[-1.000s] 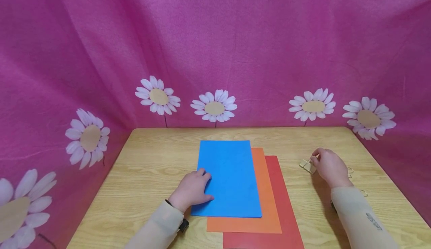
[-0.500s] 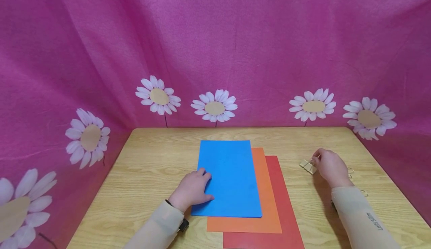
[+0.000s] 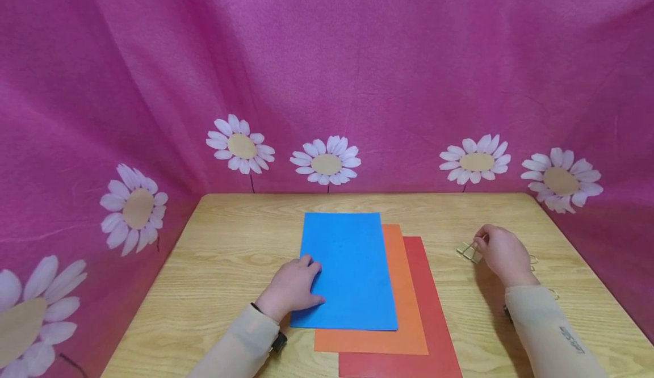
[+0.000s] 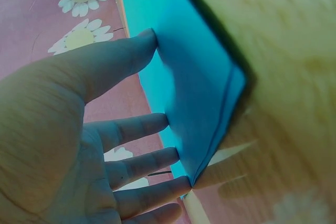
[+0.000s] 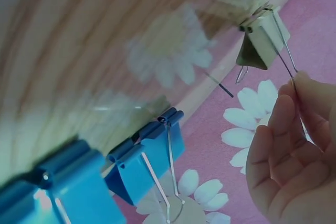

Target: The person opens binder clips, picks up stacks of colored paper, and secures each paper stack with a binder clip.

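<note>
My left hand point(image 3: 290, 289) rests at the left edge of a blue sheet stack point(image 3: 352, 270), thumb spread from the fingers. In the left wrist view, straight fingertips touch that blue paper point(image 4: 202, 72), and the layers part slightly at a corner. To the right, my right hand point(image 3: 504, 255) pinches the wire handle of a gold binder clip point(image 3: 467, 252) between thumb and fingers. Seen from the right wrist, this binder clip point(image 5: 262, 40) is by the table surface, its metal body pale yellow. Whether it touches the table, I cannot tell.
Beneath the blue stack, orange paper point(image 3: 409, 293) and red paper point(image 3: 434, 310) stick out to the right and front. More binder clips point(image 5: 149, 153), blue in the right wrist view, stand near my right hand, mostly hidden from the head camera. A pink flowered cloth point(image 3: 393, 71) surrounds the wooden table point(image 3: 230, 242).
The gold binder clip has turned slightly in my right hand's pinch, so its wire handles show more and its body less. My left hand and the papers stay put.
</note>
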Tool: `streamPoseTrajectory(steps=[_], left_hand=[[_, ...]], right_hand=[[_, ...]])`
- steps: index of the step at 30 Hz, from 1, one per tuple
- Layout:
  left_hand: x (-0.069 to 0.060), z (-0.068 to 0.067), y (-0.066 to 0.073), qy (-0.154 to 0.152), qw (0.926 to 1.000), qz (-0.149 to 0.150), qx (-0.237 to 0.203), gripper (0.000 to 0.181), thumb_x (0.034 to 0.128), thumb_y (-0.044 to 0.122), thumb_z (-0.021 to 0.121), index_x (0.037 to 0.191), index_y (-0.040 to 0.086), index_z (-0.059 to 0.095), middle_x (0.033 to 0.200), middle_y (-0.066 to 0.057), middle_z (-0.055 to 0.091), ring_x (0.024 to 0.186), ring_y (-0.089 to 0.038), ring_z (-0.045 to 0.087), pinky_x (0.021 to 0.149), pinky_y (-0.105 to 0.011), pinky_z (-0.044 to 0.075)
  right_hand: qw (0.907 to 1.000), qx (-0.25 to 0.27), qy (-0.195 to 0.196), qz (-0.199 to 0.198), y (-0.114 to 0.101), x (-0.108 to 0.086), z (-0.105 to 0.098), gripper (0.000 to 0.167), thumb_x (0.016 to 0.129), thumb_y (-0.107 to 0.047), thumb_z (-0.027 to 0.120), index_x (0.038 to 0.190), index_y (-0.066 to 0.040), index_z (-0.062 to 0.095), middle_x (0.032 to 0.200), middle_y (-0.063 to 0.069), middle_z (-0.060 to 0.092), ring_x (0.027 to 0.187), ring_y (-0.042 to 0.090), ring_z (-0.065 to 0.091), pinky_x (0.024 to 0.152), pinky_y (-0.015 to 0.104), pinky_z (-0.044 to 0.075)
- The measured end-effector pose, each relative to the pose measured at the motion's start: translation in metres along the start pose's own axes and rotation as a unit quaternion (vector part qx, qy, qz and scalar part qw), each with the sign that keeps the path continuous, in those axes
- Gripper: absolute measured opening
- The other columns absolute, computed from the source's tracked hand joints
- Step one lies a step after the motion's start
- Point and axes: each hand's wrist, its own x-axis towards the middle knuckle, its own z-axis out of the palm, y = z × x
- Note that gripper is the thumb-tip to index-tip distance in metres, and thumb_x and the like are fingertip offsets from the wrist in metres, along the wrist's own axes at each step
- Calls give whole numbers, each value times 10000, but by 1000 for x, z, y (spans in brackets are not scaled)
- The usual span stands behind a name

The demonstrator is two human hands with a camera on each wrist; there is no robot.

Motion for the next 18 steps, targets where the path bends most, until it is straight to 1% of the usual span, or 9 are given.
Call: streamPoseTrajectory(steps=[5, 8, 14, 18], left_hand=[[0, 0, 0, -10, 10000, -19, -6, 644, 840, 491, 822, 1312, 88, 654, 1240, -128, 624, 1040, -279, 641, 945, -447, 555], [0, 0, 0, -5, 10000, -23, -26, 648, 837, 490, 825, 1313, 85, 653, 1243, -132, 624, 1049, -284, 640, 952, -449, 553], [0, 0, 0, 11, 10000, 0, -24, 648, 832, 492, 830, 1307, 87, 655, 1236, -132, 628, 1056, -286, 642, 957, -448, 551], [0, 0, 0, 19, 10000, 7, -10, 644, 832, 490, 831, 1304, 88, 656, 1222, -125, 626, 1038, -275, 637, 947, -440, 552]], right_hand=[[9997, -57, 205, -130, -6, -3, 1, 124, 981, -118, 682, 958, 2, 665, 887, 175, 644, 733, 282, 567, 672, 475, 495], [9990, -145, 322, -288, -10, -6, 2, 104, 965, -103, 698, 936, -8, 669, 882, 172, 627, 717, 274, 566, 672, 496, 512], [9966, -295, 421, -640, -13, -9, 4, 71, 918, -68, 702, 890, -34, 646, 870, 155, 581, 697, 263, 543, 666, 514, 512], [9956, -323, 443, -754, -16, -11, 5, 75, 903, -85, 712, 884, -47, 650, 935, 182, 569, 734, 297, 556, 679, 534, 516]])
